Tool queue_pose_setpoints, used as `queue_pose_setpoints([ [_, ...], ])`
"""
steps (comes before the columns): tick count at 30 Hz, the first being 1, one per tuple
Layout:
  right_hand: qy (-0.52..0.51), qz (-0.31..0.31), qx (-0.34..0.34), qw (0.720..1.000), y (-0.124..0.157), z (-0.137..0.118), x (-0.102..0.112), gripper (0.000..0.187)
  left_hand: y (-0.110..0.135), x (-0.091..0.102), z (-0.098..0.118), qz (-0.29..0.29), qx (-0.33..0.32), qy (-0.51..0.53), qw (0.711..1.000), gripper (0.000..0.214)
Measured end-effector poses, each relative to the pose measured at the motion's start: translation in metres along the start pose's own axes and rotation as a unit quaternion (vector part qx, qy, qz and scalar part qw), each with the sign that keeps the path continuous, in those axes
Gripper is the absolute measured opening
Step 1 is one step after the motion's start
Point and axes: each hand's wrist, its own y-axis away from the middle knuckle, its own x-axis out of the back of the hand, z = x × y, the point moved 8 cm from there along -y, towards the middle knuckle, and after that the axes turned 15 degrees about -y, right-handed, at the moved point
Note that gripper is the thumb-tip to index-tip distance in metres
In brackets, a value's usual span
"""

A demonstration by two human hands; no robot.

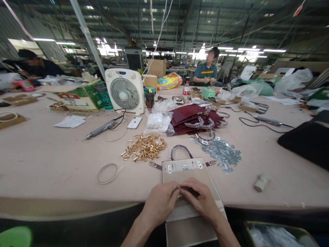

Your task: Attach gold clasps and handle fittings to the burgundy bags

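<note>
A handbag panel (191, 173), beige side up with a plastic-wrapped maroon handle (180, 146) at its far end, lies in front of me and hangs past the table edge. Two straps with gold fittings stick out at its sides. Over its middle, my left hand (164, 199) and my right hand (199, 195) meet fingertip to fingertip. Both are closed in a pinch. Something small and pale may be between the fingertips, too small to name. Small metal pieces (185, 167) sit near the panel's top, between two white slotted plates.
Beyond the panel are a heap of gold fittings (146, 147), a pile of silver metal plates (221, 152) and stacked maroon bag pieces (189, 116). An electric screwdriver (100, 129), a phone (134, 122), a fan (125, 91) and a tape roll (107, 173) lie leftward. A person (207, 70) sits opposite.
</note>
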Motion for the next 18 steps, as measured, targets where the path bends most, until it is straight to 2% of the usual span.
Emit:
queue_pose_setpoints([
  [5, 0.018, -0.004, 0.004, 1.000, 0.001, 0.007, -0.001, 0.009, -0.005, -0.007, -0.006, -0.015, 0.007, -0.070, 0.997, 0.028],
  [10, 0.044, -0.008, -0.008, 0.999, 0.001, 0.009, -0.003, 0.010, -0.011, -0.006, -0.007, -0.022, 0.003, -0.077, 0.997, 0.027],
  [14, 0.064, -0.015, -0.012, 0.998, 0.001, 0.009, -0.007, 0.012, -0.015, -0.004, -0.011, -0.016, 0.030, -0.038, 0.999, 0.023],
  [18, 0.108, -0.007, 0.012, 0.994, 0.004, 0.014, -0.010, 0.015, -0.019, -0.012, -0.023, -0.015, 0.072, 0.045, 0.996, 0.021],
])
